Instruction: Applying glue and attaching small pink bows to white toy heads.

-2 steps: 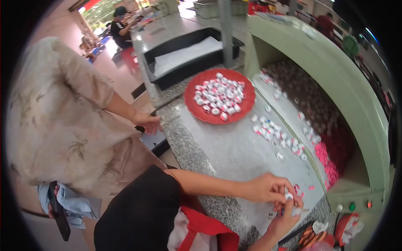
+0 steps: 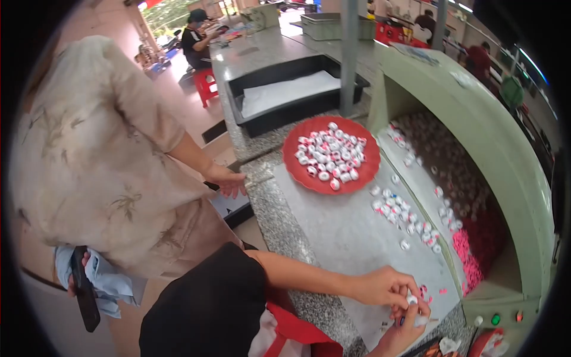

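Over the grey sheet at the lower right, my hands are close together. Pinched in the fingers of my left hand (image 2: 380, 287) is a small white ring-shaped piece (image 2: 412, 300). My right hand (image 2: 407, 328) is closed just below it, around a slim whitish object (image 2: 420, 321) whose kind I cannot make out. Small pink bits (image 2: 423, 291) lie beside my fingers. Farther up the sheet, several loose white pieces with pink marks (image 2: 397, 209) are scattered. Beyond them stands a red scalloped plate (image 2: 291, 169) heaped with similar pieces.
On the right, a green arched housing (image 2: 470, 80) holds many white pieces and a pink heap (image 2: 467, 256). A black tray (image 2: 262, 126) with white paper stands at the back. Left of the bench is a person in a beige patterned top (image 2: 113, 154), one hand near its edge.
My view has shifted, so the scene sits farther right and lower. My hands keep their hold on the small pieces, with little visible movement against the sheet.
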Demonstrator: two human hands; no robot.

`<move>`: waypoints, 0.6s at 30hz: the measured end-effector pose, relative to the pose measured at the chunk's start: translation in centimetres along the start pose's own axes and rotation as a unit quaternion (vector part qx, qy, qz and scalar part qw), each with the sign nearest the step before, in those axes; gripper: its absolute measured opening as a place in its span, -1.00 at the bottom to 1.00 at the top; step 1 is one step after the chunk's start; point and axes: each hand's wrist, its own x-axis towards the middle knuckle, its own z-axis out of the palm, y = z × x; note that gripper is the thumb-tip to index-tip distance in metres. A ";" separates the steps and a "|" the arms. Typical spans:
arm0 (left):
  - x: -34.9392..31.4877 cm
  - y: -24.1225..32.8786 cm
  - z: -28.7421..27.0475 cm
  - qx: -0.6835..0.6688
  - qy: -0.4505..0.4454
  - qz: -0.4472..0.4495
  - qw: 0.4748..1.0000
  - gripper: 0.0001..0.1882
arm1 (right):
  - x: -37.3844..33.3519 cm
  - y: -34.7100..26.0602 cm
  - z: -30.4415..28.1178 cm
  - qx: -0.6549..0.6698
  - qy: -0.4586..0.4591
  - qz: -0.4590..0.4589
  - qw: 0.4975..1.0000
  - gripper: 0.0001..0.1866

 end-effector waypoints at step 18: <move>-1.1 1.0 -3.5 0.238 0.125 0.075 0.960 -0.79 | 0.1 1.1 2.4 0.002 0.010 0.015 1.000 -0.85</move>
